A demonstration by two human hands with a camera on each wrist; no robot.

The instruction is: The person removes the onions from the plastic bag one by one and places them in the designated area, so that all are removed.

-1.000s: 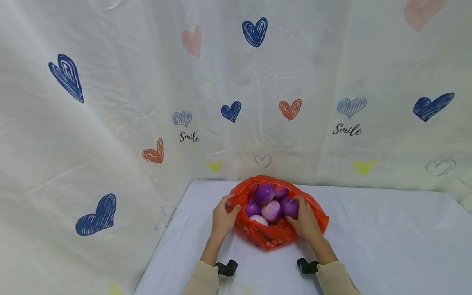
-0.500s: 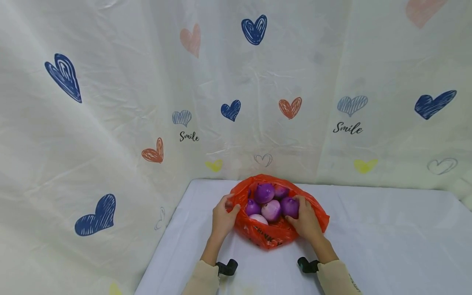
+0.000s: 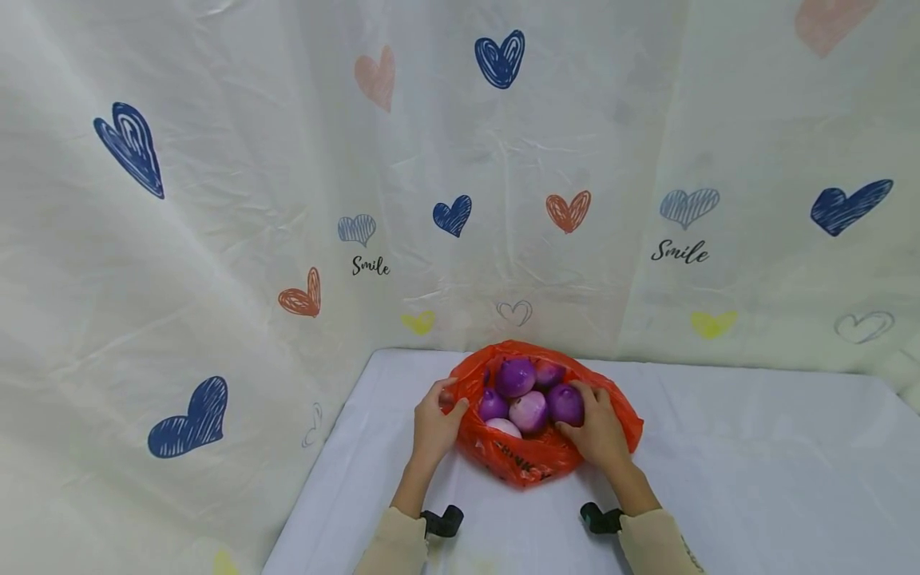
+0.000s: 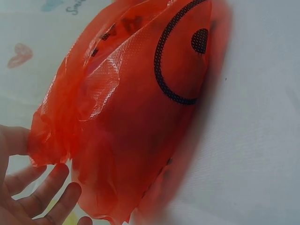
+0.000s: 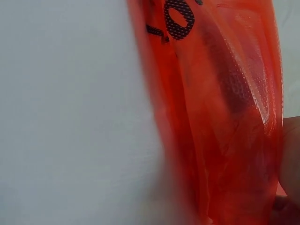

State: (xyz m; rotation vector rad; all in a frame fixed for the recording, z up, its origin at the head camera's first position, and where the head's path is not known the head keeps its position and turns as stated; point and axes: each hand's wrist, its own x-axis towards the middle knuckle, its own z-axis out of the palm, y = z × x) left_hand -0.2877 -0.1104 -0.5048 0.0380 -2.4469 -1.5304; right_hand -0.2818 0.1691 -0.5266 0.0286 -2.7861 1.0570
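A red plastic bag (image 3: 517, 463) with black print lies on the white table, its mouth spread wide. Inside it are several purple onions (image 3: 528, 412). My left hand (image 3: 435, 419) holds the bag's left rim; in the left wrist view its thumb and fingers (image 4: 51, 190) meet the edge of the red film. My right hand (image 3: 598, 427) reaches over the right rim and grips the rightmost onion (image 3: 565, 405) between thumb and fingers. From the right wrist, the bag's side (image 5: 234, 140) hides most of that hand, and only part of it shows at the right edge.
The white tabletop (image 3: 747, 463) extends to the right of the bag. Behind and to the left hangs a pale curtain (image 3: 575, 271) printed with hearts and "Smile". Each wrist wears a black camera mount, the left mount (image 3: 443, 521) and the right mount (image 3: 600, 518).
Hardly anything differs: both hands keep their places on the bag and the onion. The head view shifts very slightly.
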